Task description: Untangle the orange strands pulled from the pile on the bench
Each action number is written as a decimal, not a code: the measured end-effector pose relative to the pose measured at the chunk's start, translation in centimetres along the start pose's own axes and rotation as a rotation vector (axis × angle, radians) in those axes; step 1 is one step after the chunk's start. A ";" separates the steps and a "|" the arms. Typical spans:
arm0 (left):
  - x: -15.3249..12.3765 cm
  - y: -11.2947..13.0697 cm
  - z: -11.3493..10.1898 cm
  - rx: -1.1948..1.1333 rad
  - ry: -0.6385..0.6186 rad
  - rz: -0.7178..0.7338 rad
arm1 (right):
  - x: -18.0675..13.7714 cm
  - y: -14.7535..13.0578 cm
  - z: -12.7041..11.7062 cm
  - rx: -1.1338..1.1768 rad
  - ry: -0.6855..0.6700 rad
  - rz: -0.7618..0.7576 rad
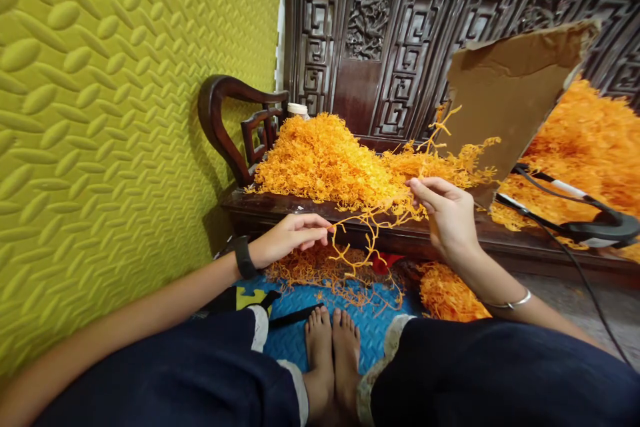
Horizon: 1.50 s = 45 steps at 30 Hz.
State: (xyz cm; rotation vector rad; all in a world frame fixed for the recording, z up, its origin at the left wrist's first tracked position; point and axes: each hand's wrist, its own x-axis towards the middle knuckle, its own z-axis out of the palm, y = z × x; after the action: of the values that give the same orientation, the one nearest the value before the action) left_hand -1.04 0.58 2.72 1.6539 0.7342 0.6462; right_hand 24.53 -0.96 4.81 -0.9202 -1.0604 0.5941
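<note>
Between my two hands hangs a thin orange branching strand (370, 247) that looks like plastic, with small forked twigs. My left hand (295, 239), wearing a black wristband, pinches its left end. My right hand (450, 217), with a silver bangle at the wrist, pinches orange twigs between thumb and fingers; one twig sticks up above the fingertips. Just behind the hands, a heap of small orange frilly pieces (320, 160) lies on the dark wooden bench (265, 207). More orange pieces spread behind my right hand, and the tips of its fingers are partly hidden.
A cardboard sheet (515, 93) stands upright on the bench, dividing off another orange heap (595, 147). A black headset-like device (595, 227) with a cable lies at right. Orange strands (320, 273) and a bundle (450, 293) sit below, near my feet on the blue mat (285, 340).
</note>
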 end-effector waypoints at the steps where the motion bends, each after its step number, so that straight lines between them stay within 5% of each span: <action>1: 0.0 0.0 0.0 0.012 -0.006 -0.002 | 0.0 0.0 0.0 0.010 0.003 0.004; 45: -0.1 -1.1 -0.7 -0.144 0.203 -0.032 | 0.6 0.8 -1.4 -0.009 0.066 -0.079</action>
State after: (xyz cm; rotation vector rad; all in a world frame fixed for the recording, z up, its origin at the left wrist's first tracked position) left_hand -1.77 1.09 1.76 1.4557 0.8376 0.8331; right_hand 26.07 -0.58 4.16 -0.8959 -1.0363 0.4903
